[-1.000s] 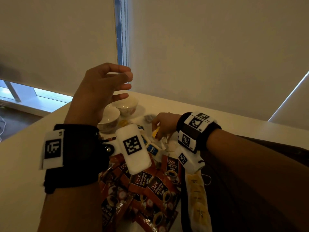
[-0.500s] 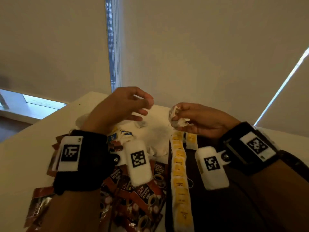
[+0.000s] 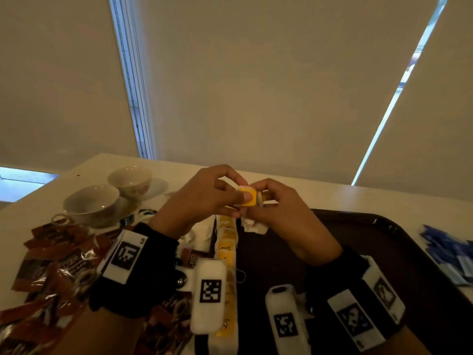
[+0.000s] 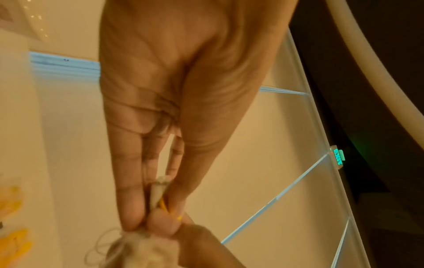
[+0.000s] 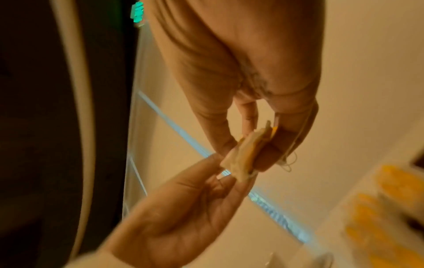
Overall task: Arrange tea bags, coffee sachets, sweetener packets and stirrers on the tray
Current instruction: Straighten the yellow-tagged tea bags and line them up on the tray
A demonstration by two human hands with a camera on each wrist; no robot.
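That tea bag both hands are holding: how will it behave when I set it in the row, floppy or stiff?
Probably floppy: the tea bag looks crumpled below the left hand and right hand. Likely light, held by fingertips. Its loose string may snag.

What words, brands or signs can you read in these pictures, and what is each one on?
"D2" on a brown coffee sachet beside the left wrist; the rest is cut off.
"EXIT", green and lit, on a wall sign.
Yellow tea bag tags: print too small to read.
Blue packets: blurred, unreadable.
Wristband markers: square codes, no words.
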